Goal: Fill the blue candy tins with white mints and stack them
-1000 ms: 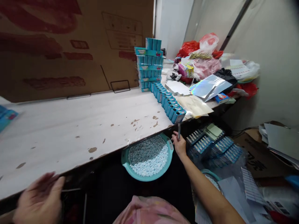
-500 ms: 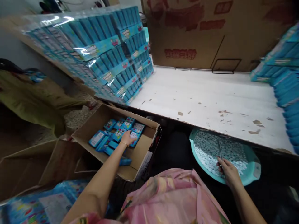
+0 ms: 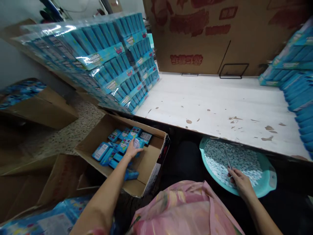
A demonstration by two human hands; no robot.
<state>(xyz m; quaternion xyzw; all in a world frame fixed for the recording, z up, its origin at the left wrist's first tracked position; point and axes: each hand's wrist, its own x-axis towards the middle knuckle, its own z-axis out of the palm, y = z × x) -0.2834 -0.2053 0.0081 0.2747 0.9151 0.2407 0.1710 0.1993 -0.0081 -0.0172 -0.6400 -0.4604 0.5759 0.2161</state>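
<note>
Inside a cardboard box (image 3: 151, 169) at lower left, my left hand (image 3: 132, 150) has its fingers around a small blue packet (image 3: 138, 143). Several more blue packets (image 3: 100, 151) lie in a loose heap beside it. At the right, my right hand (image 3: 236, 176) holds a thin metal tool (image 3: 228, 159), its tip pointing up and away. This hand is over a turquoise basin (image 3: 267, 178) filled with small pale pieces (image 3: 220, 160).
A white worktop (image 3: 215, 104) has peeled patches. Plastic-wrapped blue display boxes (image 3: 102, 58) rise at left, more blue packs (image 3: 299, 98) at right. A large cardboard panel (image 3: 190, 39) stands behind. Another carton (image 3: 49, 107) sits on the floor at left.
My left hand has shifted slightly left and down with the packet. A person's green clothing at the far left has gone from view, uncovering the carton. The tool now tilts further left.
</note>
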